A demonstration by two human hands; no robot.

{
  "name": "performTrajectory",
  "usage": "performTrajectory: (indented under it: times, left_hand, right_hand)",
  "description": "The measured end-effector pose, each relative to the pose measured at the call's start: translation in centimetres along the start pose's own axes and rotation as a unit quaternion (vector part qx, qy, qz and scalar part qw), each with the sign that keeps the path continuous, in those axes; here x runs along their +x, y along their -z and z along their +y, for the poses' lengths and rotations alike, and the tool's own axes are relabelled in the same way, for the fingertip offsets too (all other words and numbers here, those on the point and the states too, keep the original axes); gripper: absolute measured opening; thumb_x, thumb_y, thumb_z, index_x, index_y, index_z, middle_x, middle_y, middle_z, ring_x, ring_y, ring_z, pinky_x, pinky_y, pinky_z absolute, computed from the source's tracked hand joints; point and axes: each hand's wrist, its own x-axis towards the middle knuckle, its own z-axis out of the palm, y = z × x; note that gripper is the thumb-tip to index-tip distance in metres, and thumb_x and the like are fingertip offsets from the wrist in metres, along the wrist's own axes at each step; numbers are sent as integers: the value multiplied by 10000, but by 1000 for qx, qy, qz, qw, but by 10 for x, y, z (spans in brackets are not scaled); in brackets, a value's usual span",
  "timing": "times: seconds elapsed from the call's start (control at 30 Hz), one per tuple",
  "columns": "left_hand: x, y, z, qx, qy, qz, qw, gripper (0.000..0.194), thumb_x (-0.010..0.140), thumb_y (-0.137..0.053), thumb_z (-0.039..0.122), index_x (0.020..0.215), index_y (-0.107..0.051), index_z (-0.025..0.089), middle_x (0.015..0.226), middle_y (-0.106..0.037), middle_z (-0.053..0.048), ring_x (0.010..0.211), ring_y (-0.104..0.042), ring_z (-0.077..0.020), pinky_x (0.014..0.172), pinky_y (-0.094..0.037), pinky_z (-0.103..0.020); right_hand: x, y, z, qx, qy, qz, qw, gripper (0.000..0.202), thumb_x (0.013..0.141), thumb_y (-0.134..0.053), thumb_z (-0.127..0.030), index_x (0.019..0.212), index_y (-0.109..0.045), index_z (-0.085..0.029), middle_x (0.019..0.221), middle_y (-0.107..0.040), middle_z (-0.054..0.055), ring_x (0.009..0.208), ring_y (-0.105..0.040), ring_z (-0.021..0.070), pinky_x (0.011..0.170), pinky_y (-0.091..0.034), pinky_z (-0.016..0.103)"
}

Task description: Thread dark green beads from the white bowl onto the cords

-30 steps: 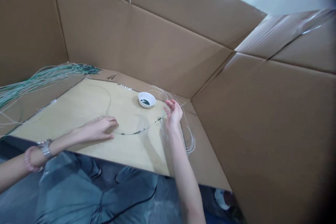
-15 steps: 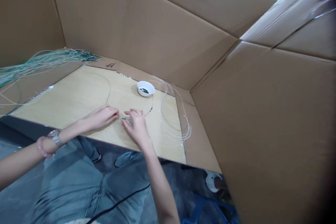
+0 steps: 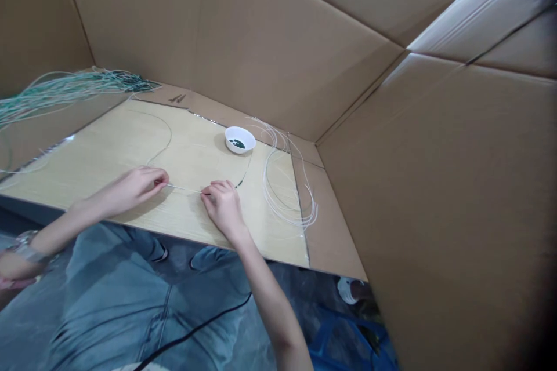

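Observation:
A thin pale cord (image 3: 185,188) runs taut between my two hands, just above the board. My left hand (image 3: 143,181) pinches it on the left, and the loose end curves away behind that hand across the board. On the right, my right hand (image 3: 223,200) has its fingers closed on the same cord. Small dark green pieces (image 3: 239,184) sit on the cord just past my right fingers. Beyond that hand stands a white bowl (image 3: 241,139) with small dark green bits in the bottom. What lies between my fingertips is too small to make out.
Coiled white cords (image 3: 278,208) lie at the board's right side. A bundle of green and white cords (image 3: 78,93) lies at the back left, near small dark metal pieces (image 3: 177,98). Cardboard walls (image 3: 296,58) enclose the pale board (image 3: 108,153).
My left hand has slid left along the cord, widening the gap between the hands. My right fingers, spread before, have closed on the cord. The view has shifted slightly.

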Motion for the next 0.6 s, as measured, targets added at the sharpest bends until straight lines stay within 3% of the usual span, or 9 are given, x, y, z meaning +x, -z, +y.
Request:
performTrajectory:
  times: [0.33, 0.43, 0.53, 0.6]
  left_hand:
    - [-10, 16, -17, 0, -18, 13, 1000, 263, 909, -435, 361, 790, -593, 188, 773, -646, -24, 697, -609, -149, 675, -452, -226]
    - [-13, 23, -26, -6, -9, -7, 1000, 254, 919, -437, 348, 803, -592, 184, 737, -640, -10, 643, -591, -129, 624, -446, -199]
    - [-15, 31, -34, -18, -2, -46, 999, 257, 928, -442, 339, 803, -598, 178, 649, -618, 16, 559, -562, -109, 548, -424, -170]
    - [-12, 33, -31, -24, 6, -70, 997, 259, 926, -463, 368, 853, -628, 181, 701, -659, 9, 602, -600, -117, 563, -439, -171]
  right_hand:
    - [-2, 12, 16, -6, 19, -15, 1000, 127, 885, -560, -259, 906, -675, -210, 975, -718, 40, 1108, -572, 193, 1081, -268, 416]
    - [0, 11, 19, -8, 23, -23, 999, 145, 891, -553, -279, 893, -679, -208, 944, -724, 36, 1101, -576, 187, 1087, -273, 411]
    - [2, 10, 19, -11, 25, -32, 999, 152, 892, -556, -287, 886, -683, -203, 900, -726, 29, 983, -613, 170, 1094, -271, 421]
    - [4, 8, 16, -14, 31, -41, 999, 150, 894, -558, -280, 883, -684, -199, 869, -725, 22, 895, -623, 155, 1097, -273, 423]
